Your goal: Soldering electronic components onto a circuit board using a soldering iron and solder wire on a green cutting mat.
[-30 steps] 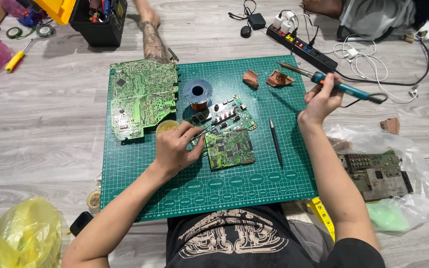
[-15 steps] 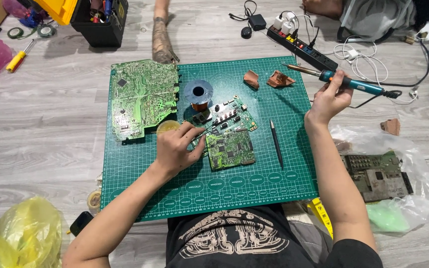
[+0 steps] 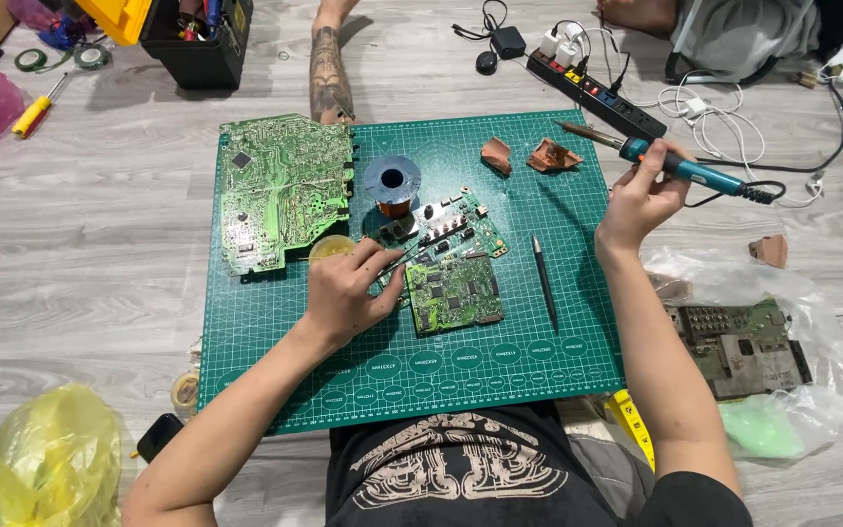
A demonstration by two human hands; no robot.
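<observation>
Centrally, a person is sitting on the grey wood-look floor [image 3: 100,244] with a green gridded cutting mat [image 3: 500,361] lying in front of them. The left hand [image 3: 348,293] is resting at mid-frame, its fingers pinched around thin metal tweezers [image 3: 404,262] whose tips are touching a small green circuit board [image 3: 451,293] just right of the hand. The right hand [image 3: 636,200] is hovering at the upper right of the mat, closed around a teal-handled soldering iron [image 3: 675,168], tip pointing to the upper left, well apart from the board. A large green circuit board [image 3: 280,190] is lying at the upper left of the mat, half over its edge. A grey spool of solder wire [image 3: 392,181] is sitting between the two boards. A slim black pen-shaped tool [image 3: 543,283] is lying right of the small board. A black power strip [image 3: 597,93] is lying at the top, beyond the mat. A clear plastic bag with another green board [image 3: 743,342] is lying at right. A yellow plastic bag [image 3: 41,459] is sitting at lower left.
</observation>
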